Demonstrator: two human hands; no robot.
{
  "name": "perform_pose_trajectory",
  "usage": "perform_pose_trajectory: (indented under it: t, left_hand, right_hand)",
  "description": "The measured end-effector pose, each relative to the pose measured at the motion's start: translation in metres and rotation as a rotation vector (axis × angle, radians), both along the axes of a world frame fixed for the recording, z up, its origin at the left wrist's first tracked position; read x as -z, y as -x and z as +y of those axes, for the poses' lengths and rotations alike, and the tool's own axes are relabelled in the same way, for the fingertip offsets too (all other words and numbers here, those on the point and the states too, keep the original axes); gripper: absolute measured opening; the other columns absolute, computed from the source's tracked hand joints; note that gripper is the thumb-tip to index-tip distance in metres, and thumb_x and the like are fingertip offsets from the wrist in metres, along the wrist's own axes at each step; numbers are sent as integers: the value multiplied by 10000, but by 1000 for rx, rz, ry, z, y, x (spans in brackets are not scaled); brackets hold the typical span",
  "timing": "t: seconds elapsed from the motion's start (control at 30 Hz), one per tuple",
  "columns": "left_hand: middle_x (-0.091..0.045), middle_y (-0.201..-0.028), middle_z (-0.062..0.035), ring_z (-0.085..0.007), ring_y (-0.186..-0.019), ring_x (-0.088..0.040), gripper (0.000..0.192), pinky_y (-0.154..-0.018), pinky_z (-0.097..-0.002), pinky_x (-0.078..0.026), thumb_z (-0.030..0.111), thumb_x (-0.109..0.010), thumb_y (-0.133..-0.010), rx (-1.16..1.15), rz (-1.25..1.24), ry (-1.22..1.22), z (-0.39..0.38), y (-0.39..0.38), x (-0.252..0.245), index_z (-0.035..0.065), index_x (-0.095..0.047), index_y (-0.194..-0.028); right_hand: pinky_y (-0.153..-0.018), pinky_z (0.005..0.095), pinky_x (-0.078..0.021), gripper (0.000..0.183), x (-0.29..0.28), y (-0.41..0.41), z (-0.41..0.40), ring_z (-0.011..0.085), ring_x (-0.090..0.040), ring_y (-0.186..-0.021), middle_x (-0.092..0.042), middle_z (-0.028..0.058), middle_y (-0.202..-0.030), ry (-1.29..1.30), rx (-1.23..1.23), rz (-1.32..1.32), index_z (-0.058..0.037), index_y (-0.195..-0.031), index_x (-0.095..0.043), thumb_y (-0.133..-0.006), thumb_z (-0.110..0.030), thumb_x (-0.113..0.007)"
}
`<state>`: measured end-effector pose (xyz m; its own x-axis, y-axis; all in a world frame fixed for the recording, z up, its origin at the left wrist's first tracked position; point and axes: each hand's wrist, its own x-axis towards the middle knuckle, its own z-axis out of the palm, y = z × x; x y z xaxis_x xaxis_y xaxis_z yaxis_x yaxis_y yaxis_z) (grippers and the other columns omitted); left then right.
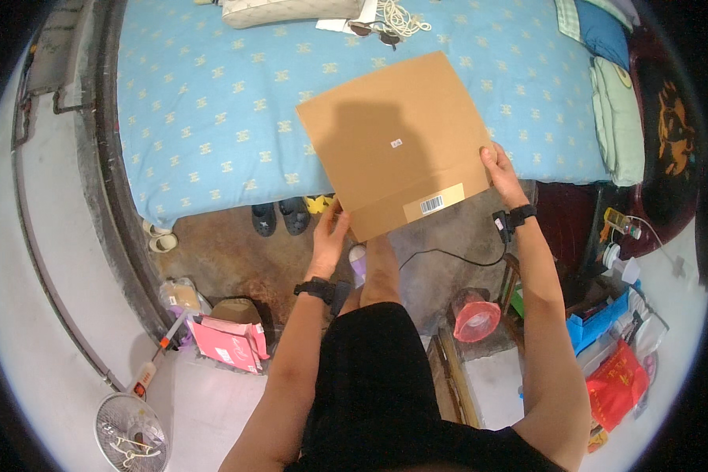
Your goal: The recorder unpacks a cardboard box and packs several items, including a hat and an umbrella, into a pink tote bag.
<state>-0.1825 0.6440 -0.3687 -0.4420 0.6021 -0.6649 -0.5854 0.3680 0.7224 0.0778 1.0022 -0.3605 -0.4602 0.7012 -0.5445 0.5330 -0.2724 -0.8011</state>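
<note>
A flat brown cardboard box (360,153) is held up between both hands, tilted, above the near edge of the bed. It bears a small sticker in the middle and a barcode label near its lower edge. My left hand (329,236) grips its lower left corner, with the fingers partly hidden behind it. At the right edge, my right hand (500,171) holds the box with the thumb on its front face. Both wrists wear black straps. Beneath and beyond the box spreads a light blue patterned bedsheet (212,135).
Sunglasses (374,32) and a coiled white cord (398,19) lie far back on the bed. Black clogs (295,215) stand under its edge. A standing fan (133,430) is at lower left, a pink-lined bin (477,318) at right, near a dangling black cable (454,252).
</note>
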Motion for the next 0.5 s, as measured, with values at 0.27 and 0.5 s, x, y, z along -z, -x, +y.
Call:
perform_pose_trajectory:
  t: [0.27, 0.5]
  left_hand:
    - [-587, -1186, -57, -149, -1118, -533, 316, -982, -309, -440, 215, -595, -1071, -127, 255, -28, 10, -19, 48, 24, -505, -1306]
    - [-600, -1071, -49, -115, -922, -566, 289, -805, -276, -483, 158, -605, -1054, -28, 440, -17, 19, 16, -20, 65, -462, -1287]
  right_hand:
    - [-978, 441, -488, 706, 29, 13, -26, 230, -548, -1254, -582, 103, -1370, 4, 98, -46, -163, -1504, -414, -1008, -654, -520]
    - [-819, 360, -525, 636, -11, 21, -33, 187, -633, -1010, -666, 101, -1175, -114, 22, -30, -72, -1432, -499, -1028, -560, -559]
